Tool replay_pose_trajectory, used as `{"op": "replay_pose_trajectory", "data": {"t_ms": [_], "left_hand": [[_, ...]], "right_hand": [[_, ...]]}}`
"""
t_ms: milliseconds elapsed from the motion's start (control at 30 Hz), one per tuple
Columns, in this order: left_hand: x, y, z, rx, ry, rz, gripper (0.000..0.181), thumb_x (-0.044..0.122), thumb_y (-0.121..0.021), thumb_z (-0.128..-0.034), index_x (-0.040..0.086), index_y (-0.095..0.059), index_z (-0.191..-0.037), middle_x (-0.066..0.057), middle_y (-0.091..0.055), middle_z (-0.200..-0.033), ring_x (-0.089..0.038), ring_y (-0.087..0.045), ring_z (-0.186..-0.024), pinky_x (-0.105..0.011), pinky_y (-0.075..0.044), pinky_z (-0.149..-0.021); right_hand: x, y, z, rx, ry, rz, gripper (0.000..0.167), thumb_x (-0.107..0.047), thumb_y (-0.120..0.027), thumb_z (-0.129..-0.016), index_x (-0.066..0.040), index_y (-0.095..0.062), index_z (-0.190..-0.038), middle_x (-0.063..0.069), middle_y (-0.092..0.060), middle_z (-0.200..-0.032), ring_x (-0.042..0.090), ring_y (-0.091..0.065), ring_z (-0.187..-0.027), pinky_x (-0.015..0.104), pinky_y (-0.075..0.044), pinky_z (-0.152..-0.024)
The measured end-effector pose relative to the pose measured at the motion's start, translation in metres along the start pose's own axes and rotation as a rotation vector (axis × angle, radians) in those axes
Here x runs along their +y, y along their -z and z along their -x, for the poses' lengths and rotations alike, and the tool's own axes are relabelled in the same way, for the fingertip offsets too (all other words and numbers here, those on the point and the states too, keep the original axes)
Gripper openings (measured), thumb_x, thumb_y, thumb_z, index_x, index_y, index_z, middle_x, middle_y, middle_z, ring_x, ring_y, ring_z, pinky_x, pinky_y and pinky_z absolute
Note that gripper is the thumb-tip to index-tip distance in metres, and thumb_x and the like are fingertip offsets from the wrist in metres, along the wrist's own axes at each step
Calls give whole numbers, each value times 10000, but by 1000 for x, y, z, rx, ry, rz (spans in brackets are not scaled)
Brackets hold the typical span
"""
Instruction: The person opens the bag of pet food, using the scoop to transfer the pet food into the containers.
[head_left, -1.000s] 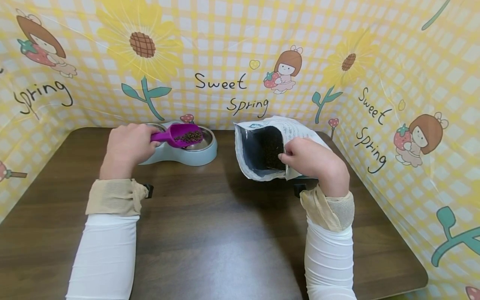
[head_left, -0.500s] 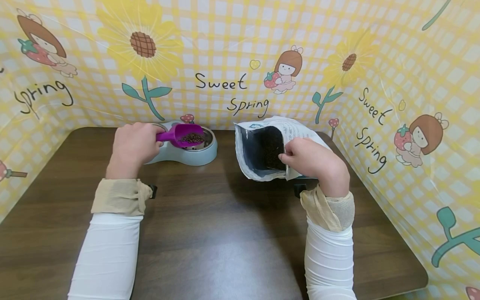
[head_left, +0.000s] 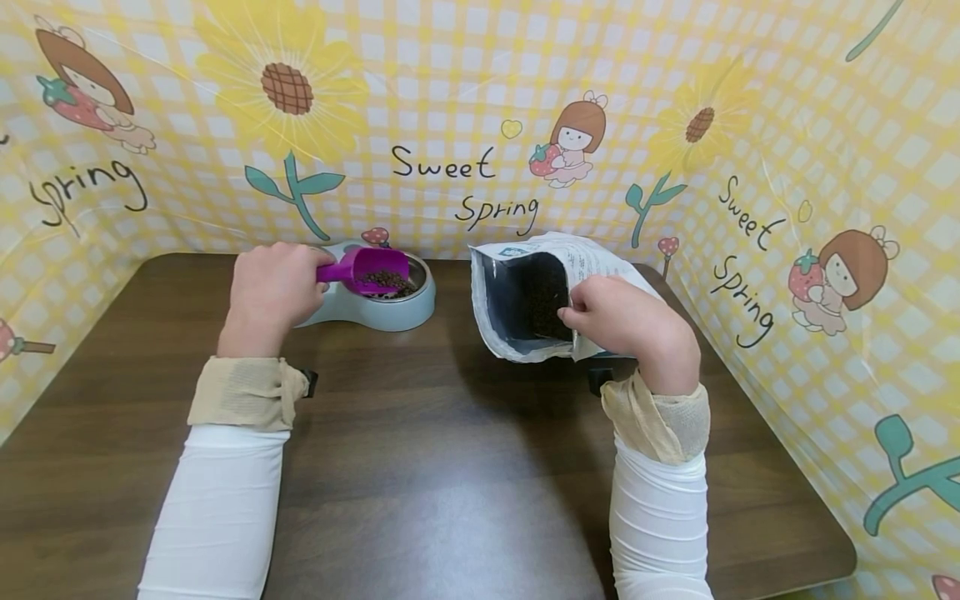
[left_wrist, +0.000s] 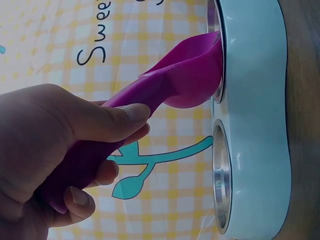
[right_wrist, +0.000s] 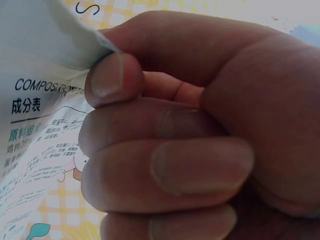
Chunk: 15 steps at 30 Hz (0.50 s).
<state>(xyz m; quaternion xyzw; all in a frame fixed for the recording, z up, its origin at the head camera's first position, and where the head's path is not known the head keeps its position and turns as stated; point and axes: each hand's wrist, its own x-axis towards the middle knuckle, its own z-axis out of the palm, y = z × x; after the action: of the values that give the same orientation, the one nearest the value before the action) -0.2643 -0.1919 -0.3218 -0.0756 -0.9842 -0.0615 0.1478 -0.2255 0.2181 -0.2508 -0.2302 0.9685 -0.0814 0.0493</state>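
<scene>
My left hand (head_left: pixel 272 287) grips the handle of a purple scoop (head_left: pixel 347 271), whose tilted mouth is over the right-hand steel bowl of a pale blue double feeder (head_left: pixel 412 315). Brown kibble (head_left: pixel 386 279) lies in the scoop and below it in the bowl. In the left wrist view the scoop (left_wrist: pixel 195 82) dips at that bowl's rim, and the other bowl (left_wrist: pixel 222 175) shows bare metal. With thumb and fingers my right hand (head_left: pixel 626 321) pinches the edge of a white bag (head_left: pixel 491 337), its mouth facing left and dark kibble inside.
The brown wooden table (head_left: pixel 420 450) has a patterned yellow checked cloth (head_left: pixel 450 83) standing behind it and along its sides. The feeder and the bag are near the table's back edge, with bare wood between them.
My left hand has moved slightly right and the scoop has tipped further over the bowl. Kibble now shows in the bowl, and less is in the scoop. The right hand and bag have stayed still.
</scene>
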Motion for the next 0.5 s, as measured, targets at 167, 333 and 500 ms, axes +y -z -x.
{"op": "replay_pose_trajectory", "data": {"t_ms": [167,333,500], "left_hand": [[0,-1,0,20,-4,-2,145,138,-725,-938,211,-787,-1047,-163,-723,-799,-422,-626,-677,-567,-485,-568],[0,-2,0,22,-3,-1,178,132,-728,-941,209,-804,-1082,-166,-741,-823,-404,-621,-672,-556,-487,-568],[0,-3,-1,21,4,-2,217,127,-735,-941,216,-814,-1123,-180,-765,-860,-410,-638,-684,-555,-491,-571]], "right_hand": [[0,0,0,2,-1,-2,474,-200,-603,-1074,-163,-501,-612,-59,-404,-602,153,-488,-604,308,-413,-659],[0,0,0,2,-2,-2,473,-200,-598,-1075,-164,-498,-614,-59,-403,-601,152,-487,-602,309,-415,-664],[0,-1,0,3,-1,-2,467,-217,-598,-1080,-161,-516,-623,-60,-411,-602,155,-493,-602,314,-414,-662]]}}
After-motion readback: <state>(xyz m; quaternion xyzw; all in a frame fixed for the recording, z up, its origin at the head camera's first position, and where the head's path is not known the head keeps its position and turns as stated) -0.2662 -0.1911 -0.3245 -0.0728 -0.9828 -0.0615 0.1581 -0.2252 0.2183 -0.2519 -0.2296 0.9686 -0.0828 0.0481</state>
